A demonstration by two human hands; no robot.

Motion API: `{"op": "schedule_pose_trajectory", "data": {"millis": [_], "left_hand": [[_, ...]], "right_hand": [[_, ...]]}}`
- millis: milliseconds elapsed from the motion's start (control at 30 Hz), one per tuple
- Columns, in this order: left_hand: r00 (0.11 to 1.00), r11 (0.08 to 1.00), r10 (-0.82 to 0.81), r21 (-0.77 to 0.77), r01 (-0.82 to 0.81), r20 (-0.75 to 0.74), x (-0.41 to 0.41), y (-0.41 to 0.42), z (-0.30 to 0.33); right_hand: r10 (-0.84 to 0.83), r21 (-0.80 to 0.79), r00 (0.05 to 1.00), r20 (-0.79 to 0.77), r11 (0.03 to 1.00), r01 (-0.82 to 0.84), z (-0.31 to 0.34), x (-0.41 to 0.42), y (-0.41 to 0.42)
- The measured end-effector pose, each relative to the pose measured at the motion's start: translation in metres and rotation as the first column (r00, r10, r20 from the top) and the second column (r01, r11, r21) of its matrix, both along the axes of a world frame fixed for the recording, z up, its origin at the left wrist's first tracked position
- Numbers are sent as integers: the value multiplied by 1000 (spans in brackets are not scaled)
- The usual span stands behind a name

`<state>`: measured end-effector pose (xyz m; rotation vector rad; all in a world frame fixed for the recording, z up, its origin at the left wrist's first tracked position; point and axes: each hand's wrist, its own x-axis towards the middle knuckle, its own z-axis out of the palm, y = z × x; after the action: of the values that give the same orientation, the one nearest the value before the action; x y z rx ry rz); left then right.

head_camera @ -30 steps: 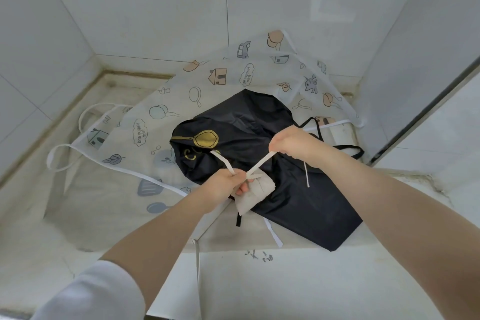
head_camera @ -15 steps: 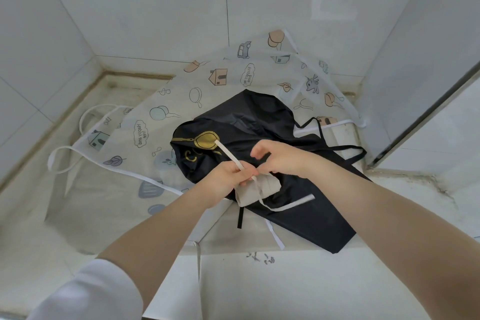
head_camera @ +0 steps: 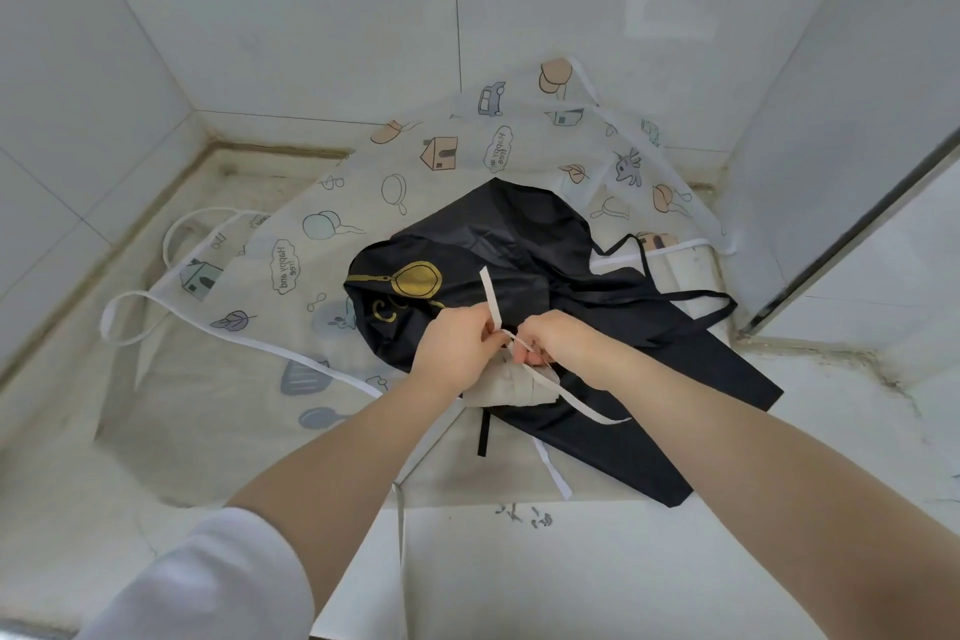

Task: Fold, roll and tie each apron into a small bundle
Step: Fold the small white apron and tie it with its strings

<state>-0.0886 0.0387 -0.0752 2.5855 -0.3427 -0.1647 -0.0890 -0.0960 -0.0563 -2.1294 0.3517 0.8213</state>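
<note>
the left hand (head_camera: 457,346) and the right hand (head_camera: 558,343) meet over a small rolled bundle of pale grey-beige apron cloth (head_camera: 511,387), which lies on a crumpled black apron with a gold print (head_camera: 519,286) near the middle of the pale stone worktop (head_camera: 156,457). the left hand's fingers are curled, pinching a narrow white tie strap (head_camera: 491,299) whose free end stands up and away from the knuckles. the right hand's fingers are curled too, gripping the strap where it crosses between the two hands, just above the bundle. a second length of the white strap (head_camera: 587,405) runs out from under the right hand, across the bundle and over the black cloth, its end lying loose toward the right. the hands almost touch each other at the crossing point; whether a knot is already formed there cannot be told

under the black apron a large translucent white apron printed with houses, cars and pans (head_camera: 405,161) is spread flat, reaching to the tiled white walls (head_camera: 311,16) at the back corner. its white neck loop (head_camera: 119,317) lies on the left of the worktop. thin black straps (head_camera: 696,299) trail from the black apron toward the right wall. a white sleeve (head_camera: 208,582) covers the left upper arm at the bottom of the view
</note>
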Motion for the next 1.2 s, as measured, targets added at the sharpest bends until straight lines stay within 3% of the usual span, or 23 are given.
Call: {"op": "schedule_pose_trajectory", "data": {"millis": [167, 267, 400, 533, 700, 800, 933, 1100, 1167, 1200], "left_hand": [[997, 914, -3, -404, -26, -71, -6, -7, 6], [975, 754, 29, -636, -165, -219, -10, -8, 17], [957, 647, 25, -724, -237, -291, -13, -5, 20], [897, 520, 113, -744, -419, -426, -10, -2, 20], [812, 442, -78, -750, -492, -578, -4, 4, 21], [798, 451, -32, -721, -526, -602, 0, 1, 24], [852, 403, 73, -766, -501, -519, 4, -6, 28], [895, 442, -29, -808, -389, -446, 2, -14, 39], [896, 446, -64, -816, -368, -439, 5, -13, 38], [898, 464, -67, -810, -358, -435, 7, -12, 37]], "right_hand": [[-258, 253, 966, 4, 935, 248, 1, -3, -11], [-355, 564, 934, -37, 764, 313, -1, -2, -12], [-488, 701, 871, 57, 640, 313, 13, 1, -6], [-572, 845, 815, -92, 388, 367, 16, 0, -1], [-614, 891, 772, -163, 245, 383, 13, -1, 1], [-643, 892, 738, -204, 188, 410, 14, 1, -1], [-711, 835, 605, -359, 45, 548, 20, 7, -9], [-747, 792, 531, -400, 10, 611, 24, 12, -17], [-775, 791, 473, -419, -56, 610, 26, 15, -19], [-785, 788, 421, -454, -134, 601, 28, 17, -21]]}}
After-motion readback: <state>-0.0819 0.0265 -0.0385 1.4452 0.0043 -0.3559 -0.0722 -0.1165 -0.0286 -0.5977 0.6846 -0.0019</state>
